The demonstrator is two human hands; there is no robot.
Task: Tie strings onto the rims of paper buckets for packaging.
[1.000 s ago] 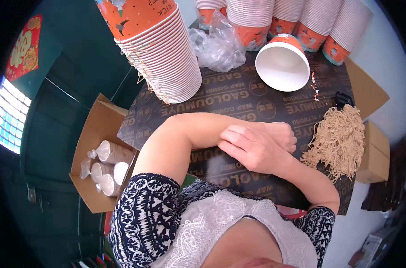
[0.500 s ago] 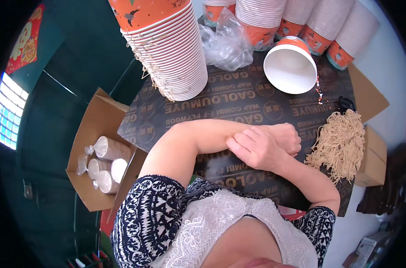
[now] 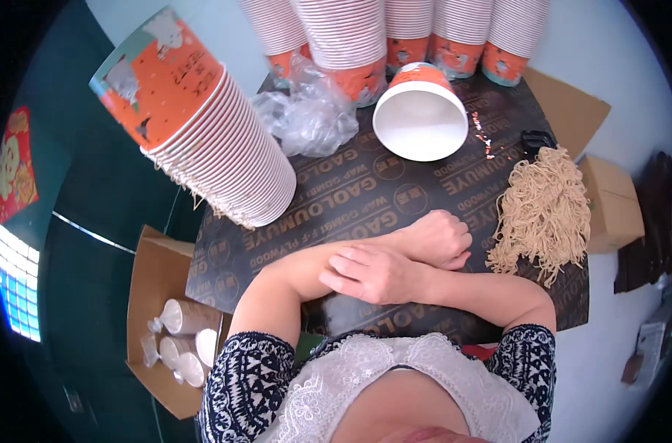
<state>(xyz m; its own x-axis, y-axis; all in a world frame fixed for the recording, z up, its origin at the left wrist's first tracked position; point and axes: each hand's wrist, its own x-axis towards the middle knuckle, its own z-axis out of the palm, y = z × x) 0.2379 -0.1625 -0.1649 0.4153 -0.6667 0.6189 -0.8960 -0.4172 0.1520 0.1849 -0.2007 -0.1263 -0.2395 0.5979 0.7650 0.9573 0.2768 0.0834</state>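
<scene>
My arms are crossed above the dark printed board [image 3: 277, 247]. My left hand [image 3: 439, 240] lies past the right wrist with its fingers curled in a loose fist; nothing shows in it. Resting on my left forearm [image 3: 306, 267] is my right hand [image 3: 369, 273], its fingers apart and slightly bent. To the right of my left hand lies a bundle of tan strings [image 3: 546, 210]. A tall, leaning stack of orange and white paper buckets [image 3: 225, 140] stands at the left, with strings hanging along its rims.
A single white-lined bucket [image 3: 421, 125] lies on its side beside small red and white beads [image 3: 483, 136]. Behind are several stacked buckets [image 3: 343, 37] and a crumpled clear plastic bag [image 3: 306, 114]. Cardboard boxes [image 3: 147, 295] flank the board; the left one holds bagged white cups [image 3: 184, 317].
My right hand has slid along my left forearm, away from the wrist toward the elbow. The view has shifted, so the board and buckets sit differently in the picture.
</scene>
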